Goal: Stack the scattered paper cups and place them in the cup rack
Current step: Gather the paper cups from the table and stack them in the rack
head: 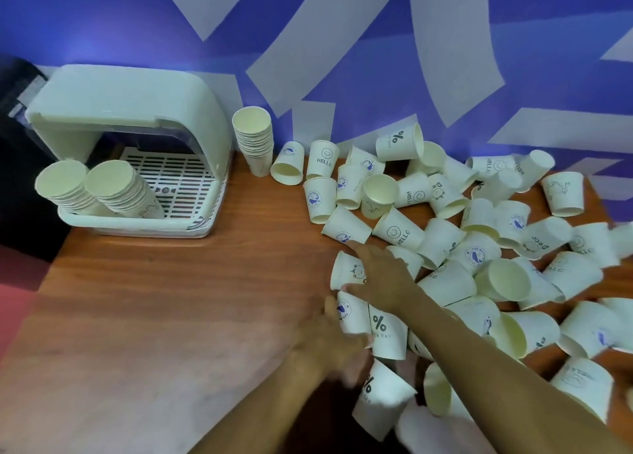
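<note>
Your right hand point(380, 275) spreads wide over a bear-print paper cup point(347, 270), while your blurred left hand point(329, 337) touches a whale-print cup point(352, 313), grip unclear.

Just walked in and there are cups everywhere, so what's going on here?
A person is gathering loose paper cups scattered over the right side of a wooden table. The right hand reaches into the pile, over a bear-print cup; the left hand, blurred, is at a whale-print cup. Two stacks already lean in the cup rack, and a third stack stands on the table beside it.
</note>
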